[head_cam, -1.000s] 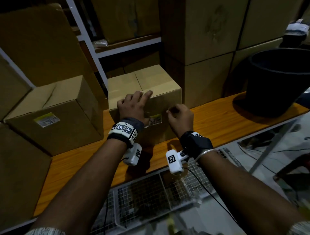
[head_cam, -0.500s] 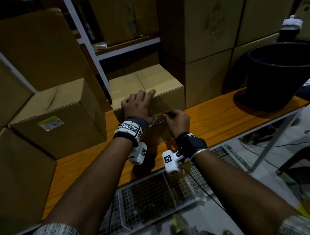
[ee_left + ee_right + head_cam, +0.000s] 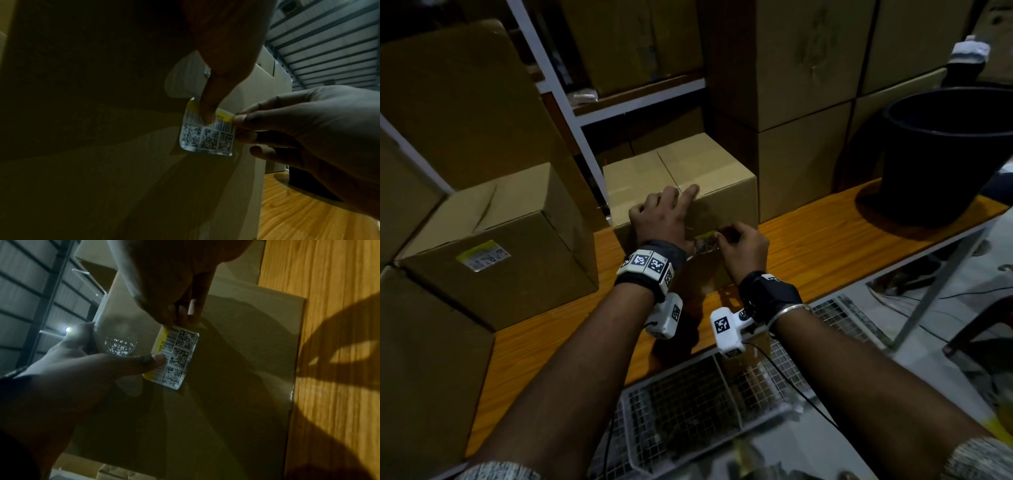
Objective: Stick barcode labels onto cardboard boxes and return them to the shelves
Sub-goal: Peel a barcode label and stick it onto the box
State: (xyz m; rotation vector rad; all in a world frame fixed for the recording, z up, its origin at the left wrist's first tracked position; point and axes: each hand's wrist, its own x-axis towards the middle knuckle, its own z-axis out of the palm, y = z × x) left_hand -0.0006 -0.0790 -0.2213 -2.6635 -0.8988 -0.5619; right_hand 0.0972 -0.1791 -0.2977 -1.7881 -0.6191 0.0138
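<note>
On the long orange wooden shelf board (image 3: 825, 246), a sealed brown cardboard box (image 3: 709, 171) is being labelled. A yellow-edged white barcode label (image 3: 207, 134) is laid against its near face. The left hand (image 3: 661, 219) is draped over the box's top edge, thumb pressed on the label; the right hand (image 3: 744, 245) has the label's right edge pinched. Smoothing flat is judged next, then shelving. Only the wrist views show the lower corner not yet stuck down.
</note>
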